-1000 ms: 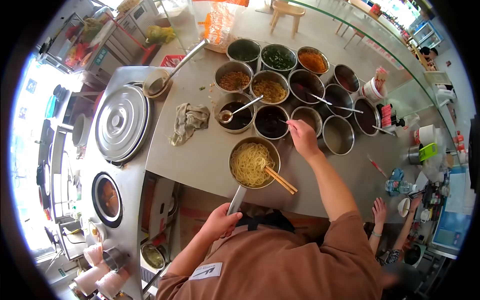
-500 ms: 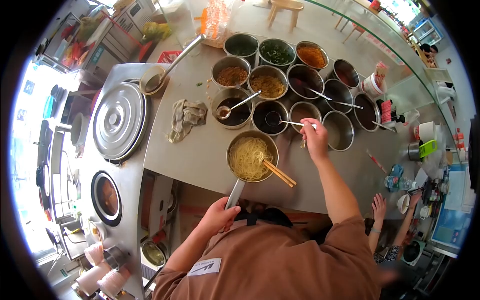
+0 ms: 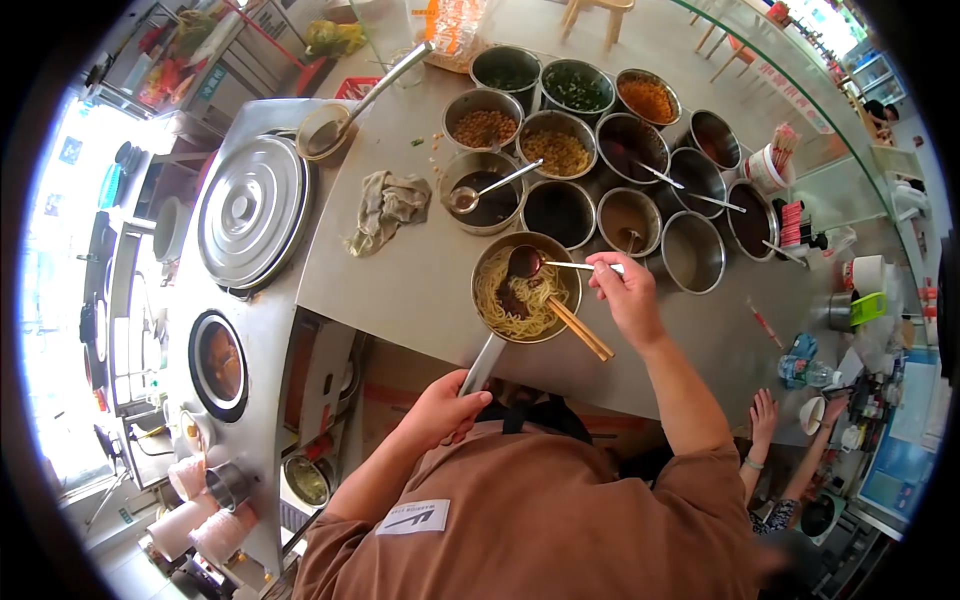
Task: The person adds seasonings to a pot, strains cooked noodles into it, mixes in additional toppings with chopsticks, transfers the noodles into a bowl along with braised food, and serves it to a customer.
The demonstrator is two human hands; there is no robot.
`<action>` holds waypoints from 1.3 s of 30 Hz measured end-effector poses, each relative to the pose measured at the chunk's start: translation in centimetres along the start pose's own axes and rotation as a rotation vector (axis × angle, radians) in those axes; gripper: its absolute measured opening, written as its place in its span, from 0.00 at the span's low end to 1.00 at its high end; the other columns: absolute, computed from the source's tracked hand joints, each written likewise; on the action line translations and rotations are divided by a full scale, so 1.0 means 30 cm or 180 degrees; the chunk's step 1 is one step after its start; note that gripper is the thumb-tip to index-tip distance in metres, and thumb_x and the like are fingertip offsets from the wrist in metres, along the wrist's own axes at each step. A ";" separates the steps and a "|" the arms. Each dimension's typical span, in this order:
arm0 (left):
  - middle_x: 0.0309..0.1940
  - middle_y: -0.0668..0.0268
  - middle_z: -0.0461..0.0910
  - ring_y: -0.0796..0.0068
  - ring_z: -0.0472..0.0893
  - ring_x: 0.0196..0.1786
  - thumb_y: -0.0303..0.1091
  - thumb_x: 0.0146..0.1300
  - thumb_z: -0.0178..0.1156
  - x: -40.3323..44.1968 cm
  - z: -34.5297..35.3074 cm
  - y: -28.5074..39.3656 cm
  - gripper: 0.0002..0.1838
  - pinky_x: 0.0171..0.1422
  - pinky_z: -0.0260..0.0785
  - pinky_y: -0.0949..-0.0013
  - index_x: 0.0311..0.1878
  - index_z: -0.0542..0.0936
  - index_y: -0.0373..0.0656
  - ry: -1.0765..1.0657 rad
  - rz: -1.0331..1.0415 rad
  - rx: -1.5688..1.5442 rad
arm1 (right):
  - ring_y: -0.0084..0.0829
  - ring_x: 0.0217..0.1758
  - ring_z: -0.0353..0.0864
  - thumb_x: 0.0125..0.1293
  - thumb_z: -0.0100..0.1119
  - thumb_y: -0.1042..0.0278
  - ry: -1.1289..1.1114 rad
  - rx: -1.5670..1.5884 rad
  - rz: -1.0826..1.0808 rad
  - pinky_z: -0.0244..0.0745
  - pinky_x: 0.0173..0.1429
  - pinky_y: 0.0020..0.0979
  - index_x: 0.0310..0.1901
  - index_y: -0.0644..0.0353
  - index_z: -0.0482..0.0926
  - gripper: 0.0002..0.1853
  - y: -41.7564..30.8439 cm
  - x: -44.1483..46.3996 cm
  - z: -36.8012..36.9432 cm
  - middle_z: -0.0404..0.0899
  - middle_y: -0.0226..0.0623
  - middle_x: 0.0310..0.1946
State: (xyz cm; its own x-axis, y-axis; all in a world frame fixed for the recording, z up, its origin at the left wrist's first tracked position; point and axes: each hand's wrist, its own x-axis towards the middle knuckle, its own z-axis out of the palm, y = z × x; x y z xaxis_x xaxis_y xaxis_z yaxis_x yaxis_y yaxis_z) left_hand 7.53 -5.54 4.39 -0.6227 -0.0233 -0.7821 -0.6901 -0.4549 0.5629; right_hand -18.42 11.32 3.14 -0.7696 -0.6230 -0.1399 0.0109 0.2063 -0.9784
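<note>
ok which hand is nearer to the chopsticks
Right. The right hand is close beside the chopsticks, to their right; the left hand is farther off, on the saucepan handle.

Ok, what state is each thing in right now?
Pan, held by its handle
Noodles, in the pan, partly stained dark
Chopsticks, tips in the noodles
Spoon, bowl above the noodles
Left hand, closed around the pan's handle
Right hand, gripping the spoon
Large round lid, closed down
Cloth, crumpled
Metal tubs, uncovered
</note>
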 end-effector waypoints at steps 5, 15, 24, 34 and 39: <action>0.18 0.71 0.67 0.81 0.64 0.13 0.31 0.67 0.59 -0.019 0.017 -0.009 0.08 0.15 0.57 0.73 0.44 0.72 0.39 0.0081 0.0041 -0.0122 | 0.16 0.29 0.72 0.72 0.53 0.66 -0.0073 -0.0230 -0.0332 0.68 0.34 0.19 0.46 0.63 0.80 0.10 0.020 -0.030 -0.036 0.77 0.28 0.28; 0.18 0.69 0.68 0.80 0.65 0.14 0.31 0.66 0.59 -0.096 0.070 -0.036 0.10 0.15 0.57 0.74 0.45 0.71 0.38 0.0349 0.0233 -0.0315 | 0.15 0.25 0.71 0.72 0.52 0.64 0.0753 0.0162 -0.0031 0.68 0.29 0.19 0.45 0.63 0.80 0.12 0.107 0.135 -0.117 0.77 0.28 0.27; 0.17 0.71 0.65 0.82 0.64 0.13 0.30 0.66 0.60 -0.186 0.022 0.024 0.11 0.15 0.56 0.75 0.47 0.71 0.39 0.0801 0.0509 -0.0743 | 0.39 0.37 0.79 0.71 0.51 0.54 -0.0211 -0.3340 -0.0912 0.74 0.41 0.39 0.34 0.61 0.82 0.19 0.097 0.233 -0.131 0.80 0.39 0.29; 0.16 0.72 0.68 0.83 0.65 0.13 0.32 0.65 0.62 -0.122 -0.236 0.166 0.09 0.15 0.57 0.77 0.44 0.73 0.40 0.0725 0.0646 -0.0798 | 0.45 0.41 0.79 0.60 0.60 0.57 0.0038 -0.3798 -0.1709 0.73 0.46 0.45 0.34 0.57 0.80 0.11 -0.064 0.746 0.328 0.81 0.41 0.33; 0.16 0.72 0.68 0.83 0.66 0.13 0.30 0.65 0.61 -0.090 -0.351 0.214 0.10 0.16 0.57 0.77 0.46 0.73 0.39 0.0662 0.0510 -0.0824 | 0.52 0.46 0.80 0.62 0.52 0.64 0.0171 -0.3271 -0.0087 0.73 0.50 0.49 0.40 0.61 0.80 0.11 0.010 0.961 0.352 0.82 0.50 0.39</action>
State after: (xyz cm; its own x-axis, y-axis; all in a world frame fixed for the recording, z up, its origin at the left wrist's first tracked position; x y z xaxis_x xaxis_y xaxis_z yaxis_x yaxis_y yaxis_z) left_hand 8.68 -17.78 7.31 -0.6086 -0.2807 -0.7422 -0.4571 -0.6405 0.6171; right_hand -33.85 -14.54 -2.81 -0.7892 -0.6078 -0.0878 -0.5391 0.7541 -0.3751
